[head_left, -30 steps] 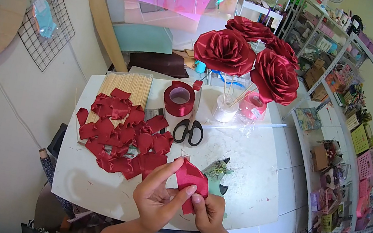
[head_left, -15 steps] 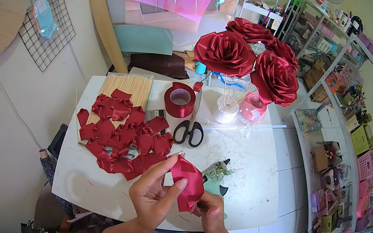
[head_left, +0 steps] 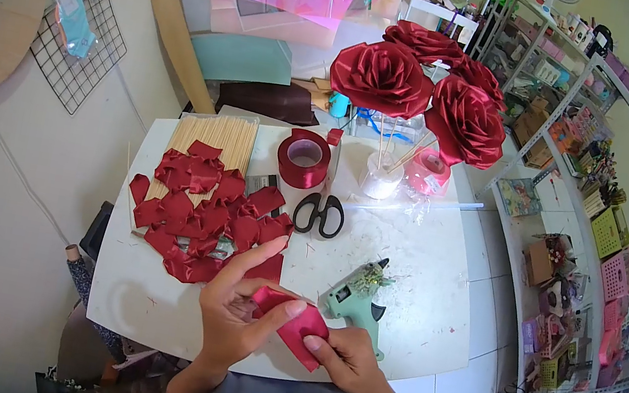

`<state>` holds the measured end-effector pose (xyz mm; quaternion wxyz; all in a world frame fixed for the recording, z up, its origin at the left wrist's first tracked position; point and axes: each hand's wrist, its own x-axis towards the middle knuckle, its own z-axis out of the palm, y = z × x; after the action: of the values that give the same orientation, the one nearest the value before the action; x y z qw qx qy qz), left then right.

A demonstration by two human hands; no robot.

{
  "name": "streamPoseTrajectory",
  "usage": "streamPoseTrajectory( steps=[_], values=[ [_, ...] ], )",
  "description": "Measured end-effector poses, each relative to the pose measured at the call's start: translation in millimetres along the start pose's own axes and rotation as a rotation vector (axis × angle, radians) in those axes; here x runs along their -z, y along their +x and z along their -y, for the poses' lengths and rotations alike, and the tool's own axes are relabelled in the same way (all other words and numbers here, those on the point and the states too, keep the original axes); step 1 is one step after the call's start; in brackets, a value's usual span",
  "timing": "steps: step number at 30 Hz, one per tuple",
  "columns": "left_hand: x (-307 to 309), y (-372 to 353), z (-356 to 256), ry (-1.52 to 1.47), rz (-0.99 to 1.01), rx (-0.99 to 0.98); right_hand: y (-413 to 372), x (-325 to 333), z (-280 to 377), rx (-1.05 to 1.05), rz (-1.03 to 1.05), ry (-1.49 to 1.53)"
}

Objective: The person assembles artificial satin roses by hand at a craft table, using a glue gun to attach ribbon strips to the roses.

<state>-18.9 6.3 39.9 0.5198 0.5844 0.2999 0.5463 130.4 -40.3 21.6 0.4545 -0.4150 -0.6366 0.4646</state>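
A folded piece of red satin ribbon (head_left: 300, 328) is held between both hands near the table's front edge. My left hand (head_left: 240, 310) pinches its upper left part between thumb and fingers, with the index finger stretched up. On the right end of the piece, my right hand (head_left: 350, 358) grips with thumb and bent fingers. A green glue gun (head_left: 359, 304) lies just beyond my right hand. Many cut red ribbon pieces (head_left: 194, 213) are heaped to the left, partly over wooden sticks (head_left: 215, 137).
Black-handled scissors (head_left: 319, 215) lie mid-table below a red ribbon roll (head_left: 303, 158). Large red ribbon roses (head_left: 382, 78) stand on sticks in a white holder (head_left: 382, 178), beside a pink roll (head_left: 427, 172). Metal shelves (head_left: 552, 230) stand at the right.
The ribbon piece has moved left and tilted, and my left hand has shifted left with it. My right thumb now lies on top of the piece. More of the glue gun shows.
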Motion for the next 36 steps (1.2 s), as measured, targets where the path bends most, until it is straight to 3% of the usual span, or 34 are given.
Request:
streamPoseTrajectory(
  steps=[2, 4, 7, 15, 17, 21, 24, 26, 31, 33, 34, 36],
  values=[
    [0.7, -1.4, 1.3, 0.03, -0.042, -0.009, 1.2, 0.0, 1.9, 0.032, 0.038, -0.037],
    [2.8, -3.9, 5.8, 0.256, -0.136, -0.139, 2.0, 0.0, 1.9, 0.006, 0.061, -0.023],
    [0.5, -6.7, 8.1, 0.058, -0.233, -0.042, -0.1, 0.3, -4.5, -0.026, 0.08, 0.063],
    [3.2, -7.9, 3.8, 0.05, -0.221, 0.016, 4.6, -7.1, -0.5, -0.055, -0.025, 0.132],
    [6.7, -9.2, 2.3, 0.083, -0.197, 0.0, 4.1, 1.6, 0.0, -0.062, 0.048, -0.045],
    [18.4, -20.7, 6.4, -0.064, -0.078, 0.104, 3.2, 13.5, 2.8, -0.028, 0.09, -0.182],
    [24.3, -27.6, 7.0, -0.029, 0.002, 0.206, 1.8, 18.2, 4.2, -0.029, -0.027, -0.121],
    [28.4, -28.4, 5.6, 0.141, 0.323, 0.35, 0.5, 21.9, 1.4, 0.006, -0.113, -0.149],
    [15.3, -23.4, 4.2, 0.04, 0.47, 0.553, -2.0, 29.9, -5.2, -0.038, -0.057, -0.216],
    [13.6, -22.5, 9.5, -0.027, 0.396, 0.513, -8.4, 35.3, -13.4, -0.124, -0.273, -0.364],
    [13.3, -22.8, 14.2, -0.091, 0.323, 0.477, -10.3, 34.6, -13.9, -0.125, -0.268, -0.367],
    [20.1, -24.2, 25.9, -0.154, 0.349, 0.391, -15.5, 31.7, -14.6, -0.188, -0.287, -1.012]
  ],
)
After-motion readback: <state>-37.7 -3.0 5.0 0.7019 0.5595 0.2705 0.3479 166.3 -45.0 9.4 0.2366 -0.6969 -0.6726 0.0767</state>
